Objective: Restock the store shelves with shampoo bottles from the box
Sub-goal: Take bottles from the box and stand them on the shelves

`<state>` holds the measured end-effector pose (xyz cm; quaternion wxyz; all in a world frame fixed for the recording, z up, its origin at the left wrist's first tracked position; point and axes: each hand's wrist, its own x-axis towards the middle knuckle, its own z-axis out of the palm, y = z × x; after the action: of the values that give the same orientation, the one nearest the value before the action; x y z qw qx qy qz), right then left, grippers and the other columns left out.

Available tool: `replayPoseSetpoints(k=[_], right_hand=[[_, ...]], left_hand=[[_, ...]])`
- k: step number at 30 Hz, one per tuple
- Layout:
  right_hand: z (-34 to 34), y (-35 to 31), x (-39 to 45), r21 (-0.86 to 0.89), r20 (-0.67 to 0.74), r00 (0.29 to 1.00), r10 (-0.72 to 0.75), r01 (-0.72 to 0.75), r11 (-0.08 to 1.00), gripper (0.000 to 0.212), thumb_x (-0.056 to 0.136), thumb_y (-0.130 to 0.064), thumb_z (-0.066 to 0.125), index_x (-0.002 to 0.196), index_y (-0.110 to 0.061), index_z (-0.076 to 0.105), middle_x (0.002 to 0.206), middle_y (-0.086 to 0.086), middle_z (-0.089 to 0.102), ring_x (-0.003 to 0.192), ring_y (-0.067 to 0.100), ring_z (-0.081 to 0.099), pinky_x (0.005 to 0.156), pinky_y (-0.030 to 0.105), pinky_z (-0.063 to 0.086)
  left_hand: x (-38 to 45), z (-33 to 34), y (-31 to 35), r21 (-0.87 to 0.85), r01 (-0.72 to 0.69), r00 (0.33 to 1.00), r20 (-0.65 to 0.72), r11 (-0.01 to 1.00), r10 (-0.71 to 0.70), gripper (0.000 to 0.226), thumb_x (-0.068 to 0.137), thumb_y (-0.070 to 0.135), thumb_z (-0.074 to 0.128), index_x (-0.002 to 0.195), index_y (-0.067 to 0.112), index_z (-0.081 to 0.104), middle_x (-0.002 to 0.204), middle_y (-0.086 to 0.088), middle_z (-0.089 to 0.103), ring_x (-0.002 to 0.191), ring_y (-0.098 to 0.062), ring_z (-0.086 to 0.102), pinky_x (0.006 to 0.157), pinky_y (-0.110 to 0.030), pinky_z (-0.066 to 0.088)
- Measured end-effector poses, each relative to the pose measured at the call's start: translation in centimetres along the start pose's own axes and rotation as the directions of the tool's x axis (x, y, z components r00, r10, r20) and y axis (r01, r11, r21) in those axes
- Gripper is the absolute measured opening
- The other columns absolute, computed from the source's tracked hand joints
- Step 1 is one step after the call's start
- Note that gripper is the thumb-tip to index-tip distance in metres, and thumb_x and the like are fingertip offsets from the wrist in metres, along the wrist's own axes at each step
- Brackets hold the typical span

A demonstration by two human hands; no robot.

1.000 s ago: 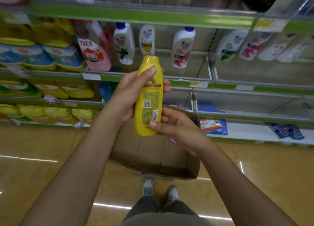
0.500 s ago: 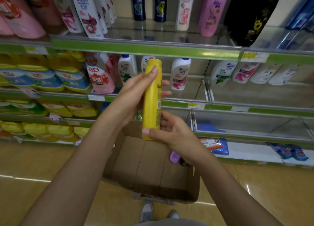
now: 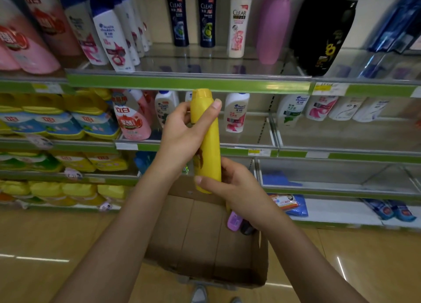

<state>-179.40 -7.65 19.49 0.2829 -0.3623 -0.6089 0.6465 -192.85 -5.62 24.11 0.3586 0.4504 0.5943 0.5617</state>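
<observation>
Above the cardboard box [image 3: 205,239], both hands hold a yellow shampoo bottle [image 3: 208,143] upright in front of the green-edged shelves [image 3: 189,84]. Its upper part sits in the left hand [image 3: 182,136], thumb and fingers curled round it, while the right hand [image 3: 237,189] grips its base, thumb across the front. Inside the box, a purple bottle [image 3: 234,222] and a dark one lie beside the right wrist.

Open glass shelf [image 3: 341,134] at two o'clock behind white bottles [image 3: 235,111]; crowded yellow refill pouches [image 3: 57,120] at nine o'clock.
</observation>
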Motion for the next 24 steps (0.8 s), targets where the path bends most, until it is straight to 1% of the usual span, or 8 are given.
replayPoseSetpoints(k=[2,4,6,9,12,14,18,24], right_hand=[[-0.3,-0.4,-0.4,0.146,0.029,0.999,0.027,-0.031,0.989,0.028,0.091,-0.003,0.061,0.119,-0.001,0.059,0.116,0.024,0.065,0.095,0.023,0.066,0.084,0.028,0.056],[-0.6,-0.6,-0.6,0.248,0.099,0.994,0.047,-0.071,0.966,0.03,0.092,-0.003,0.058,0.122,-0.001,0.058,0.116,0.02,0.067,0.102,0.032,0.068,0.091,0.037,0.056],[-0.9,-0.6,-0.7,0.282,0.142,0.989,0.049,-0.088,0.955,0.032,0.092,-0.006,0.06,0.123,-0.005,0.057,0.117,0.016,0.069,0.106,0.034,0.067,0.097,0.045,0.052],[-1.1,-0.6,-0.8,0.285,0.147,0.988,0.053,-0.093,0.954,0.034,0.09,-0.01,0.063,0.124,-0.008,0.058,0.118,0.011,0.069,0.109,0.03,0.067,0.097,0.042,0.052],[-1.3,-0.7,-0.8,0.246,0.082,0.996,0.038,-0.057,0.968,0.037,0.088,-0.009,0.065,0.124,-0.01,0.059,0.115,0.007,0.071,0.107,0.022,0.068,0.088,0.03,0.056],[-1.5,-0.7,-0.7,0.234,0.051,0.998,0.027,-0.038,0.972,0.041,0.085,-0.011,0.068,0.124,-0.012,0.059,0.113,0.007,0.072,0.105,0.021,0.068,0.086,0.029,0.056],[-1.8,-0.8,-0.5,0.226,0.03,1.0,0.003,-0.01,0.974,0.041,0.081,-0.013,0.069,0.121,-0.01,0.061,0.111,0.01,0.072,0.104,0.027,0.068,0.092,0.039,0.056],[-2.7,-1.9,-0.2,0.238,0.061,0.998,-0.034,0.018,0.971,0.042,0.076,-0.016,0.069,0.117,-0.011,0.061,0.109,0.01,0.073,0.102,0.024,0.069,0.089,0.033,0.057]], left_hand=[[0.1,-0.3,0.5,-0.016,0.028,0.996,0.084,0.999,-0.026,0.037,0.083,0.051,0.063,0.096,0.017,0.064,0.09,-0.012,0.071,0.085,-0.028,0.07,0.078,-0.049,0.057],[0.1,-0.6,1.0,-0.06,0.034,0.988,0.154,0.998,-0.025,0.027,0.087,0.04,0.061,0.097,0.015,0.065,0.077,-0.003,0.072,0.075,-0.017,0.07,0.067,-0.033,0.057],[0.0,-0.6,1.6,-0.081,0.009,0.986,0.165,0.997,0.005,0.02,0.087,0.032,0.062,0.098,0.015,0.066,0.072,0.003,0.072,0.067,-0.008,0.068,0.059,-0.021,0.052],[-0.1,-0.2,2.1,-0.073,-0.018,0.994,0.102,0.997,0.026,0.022,0.086,0.03,0.066,0.1,0.014,0.066,0.077,0.001,0.074,0.068,-0.01,0.07,0.06,-0.022,0.054],[-0.1,0.1,2.4,-0.005,-0.068,0.998,0.011,0.998,0.068,0.03,0.082,0.034,0.07,0.102,0.013,0.066,0.083,0.0,0.075,0.073,-0.012,0.071,0.063,-0.024,0.056],[-0.1,0.1,2.6,0.011,-0.089,0.996,-0.005,0.996,0.089,0.031,0.081,0.035,0.071,0.102,0.013,0.066,0.084,-0.001,0.075,0.075,-0.012,0.072,0.064,-0.025,0.056],[-0.1,-0.2,3.3,0.005,-0.078,0.993,0.094,0.997,0.078,0.02,0.089,0.034,0.06,0.1,0.018,0.067,0.086,0.003,0.075,0.077,-0.007,0.071,0.066,-0.02,0.055],[-0.1,-0.4,4.4,-0.002,-0.045,0.985,0.169,0.999,0.045,0.021,0.094,0.035,0.051,0.098,0.021,0.066,0.087,0.006,0.075,0.079,-0.006,0.071,0.064,-0.016,0.053]])
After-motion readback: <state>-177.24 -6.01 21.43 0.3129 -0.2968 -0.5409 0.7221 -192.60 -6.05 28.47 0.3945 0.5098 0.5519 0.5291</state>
